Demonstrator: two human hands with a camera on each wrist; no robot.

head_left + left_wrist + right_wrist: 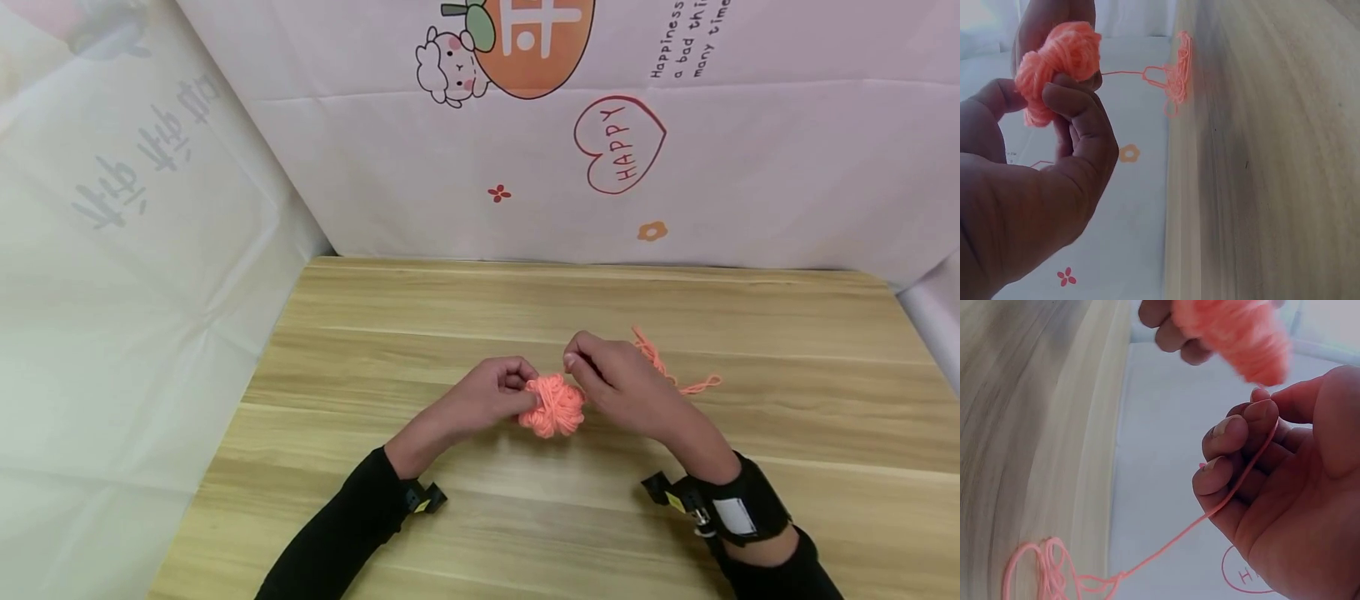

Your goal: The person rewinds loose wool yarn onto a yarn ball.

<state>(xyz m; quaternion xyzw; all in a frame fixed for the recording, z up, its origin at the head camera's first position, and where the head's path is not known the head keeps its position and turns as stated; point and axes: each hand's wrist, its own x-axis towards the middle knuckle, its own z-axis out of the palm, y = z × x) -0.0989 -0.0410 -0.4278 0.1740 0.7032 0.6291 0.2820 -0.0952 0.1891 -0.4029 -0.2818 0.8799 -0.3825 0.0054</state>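
A small ball of coral yarn (555,406), bound round its middle, is gripped between the thumb and fingers of my left hand (491,396). My right hand (618,385) is just to the right of the ball, its fingers curled. In the right wrist view a single yarn strand (1175,537) crosses the palm and is pinched between thumb and forefinger. That strand runs down to a loose heap of yarn (1050,572) on the table. In the left wrist view the ball (1063,56) is held above the tabletop, with the right hand partly hidden behind it.
The loose yarn (656,358) lies on the wooden table (375,317), behind and right of the right hand. A white printed cloth (420,175) hangs along the table's back edge, and another white sheet (150,292) hangs at the left.
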